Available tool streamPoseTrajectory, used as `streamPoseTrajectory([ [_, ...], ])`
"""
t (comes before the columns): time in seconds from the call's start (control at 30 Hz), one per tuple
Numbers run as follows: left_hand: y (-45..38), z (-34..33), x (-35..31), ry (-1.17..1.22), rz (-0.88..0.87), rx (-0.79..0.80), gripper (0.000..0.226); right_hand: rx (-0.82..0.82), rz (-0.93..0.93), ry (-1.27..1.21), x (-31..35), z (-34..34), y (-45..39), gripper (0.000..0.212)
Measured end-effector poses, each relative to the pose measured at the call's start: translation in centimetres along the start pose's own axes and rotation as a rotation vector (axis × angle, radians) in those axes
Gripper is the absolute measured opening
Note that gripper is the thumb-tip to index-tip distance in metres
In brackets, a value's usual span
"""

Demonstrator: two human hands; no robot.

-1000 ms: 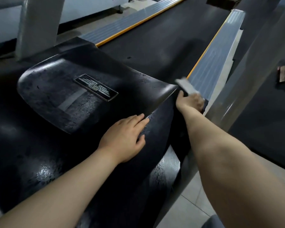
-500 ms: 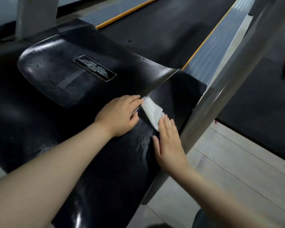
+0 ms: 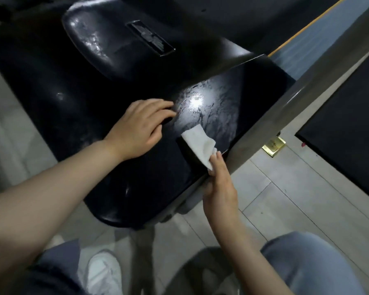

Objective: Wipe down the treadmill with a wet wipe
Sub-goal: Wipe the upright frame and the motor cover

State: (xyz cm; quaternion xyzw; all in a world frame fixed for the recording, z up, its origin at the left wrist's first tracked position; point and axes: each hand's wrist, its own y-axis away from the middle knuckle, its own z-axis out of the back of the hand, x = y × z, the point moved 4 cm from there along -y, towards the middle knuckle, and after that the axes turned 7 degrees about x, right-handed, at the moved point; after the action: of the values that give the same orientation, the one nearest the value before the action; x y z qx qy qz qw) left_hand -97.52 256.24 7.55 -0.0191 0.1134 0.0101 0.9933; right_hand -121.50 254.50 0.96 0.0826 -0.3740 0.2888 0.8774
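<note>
At the near right corner of the treadmill's black motor cover (image 3: pixel 136 184), the wet wipe (image 3: pixel 200 143) is pinched in the right hand (image 3: pixel 219 184), trailing toward 11 o'clock over streaked gloss, while the left hand (image 3: pixel 141 126) is rested loosely curled at 9 o'clock, holding nothing.

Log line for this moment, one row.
step: wiping motor cover | right hand: holds wet wipe on cover | left hand: rests on cover
</note>
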Motion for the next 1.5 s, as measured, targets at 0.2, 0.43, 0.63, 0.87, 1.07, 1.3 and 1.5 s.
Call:
streamPoseTrajectory([
  [0.2, 9.5, -1.6, 0.3, 0.064, 0.254, 0.054, 0.055, -0.11, -0.081, -0.16, -1.1, 0.5, -0.1, 0.024],
  [0.43, 11.5, -3.0, -0.4, 0.091, 0.357, 0.033, 0.057, -0.15, -0.27, -0.422, -0.3, -3.0, 1.0, 0.029],
  [0.63, 11.4, -3.3, -0.8, 0.026, 0.387, -0.042, 0.056, -0.074, -0.465, -0.521, -2.9, -4.2, 1.7, 0.037],
  [0.87, 11.3, -3.1, -0.9, 0.006, 0.382, -0.075, 0.056, -0.252, -0.463, -0.636, -2.9, -2.9, 1.0, 0.035],
  [1.07, 11.6, -3.0, -1.1, -0.007, 0.39, -0.088, 0.055, -0.209, -0.853, -0.749, -3.3, -8.6, 5.4, 0.015],
  [1.3, 11.6, -2.8, -1.0, -0.014, 0.396, -0.094, 0.055, -0.264, -0.971, -0.857, -1.5, -10.1, 4.2, 0.014],
  [1.5, 11.7, -3.2, -0.8, 0.0, 0.369, -0.098, 0.055, -0.095, -1.122, -0.865, -1.7, -13.5, 7.1, 0.018],
])
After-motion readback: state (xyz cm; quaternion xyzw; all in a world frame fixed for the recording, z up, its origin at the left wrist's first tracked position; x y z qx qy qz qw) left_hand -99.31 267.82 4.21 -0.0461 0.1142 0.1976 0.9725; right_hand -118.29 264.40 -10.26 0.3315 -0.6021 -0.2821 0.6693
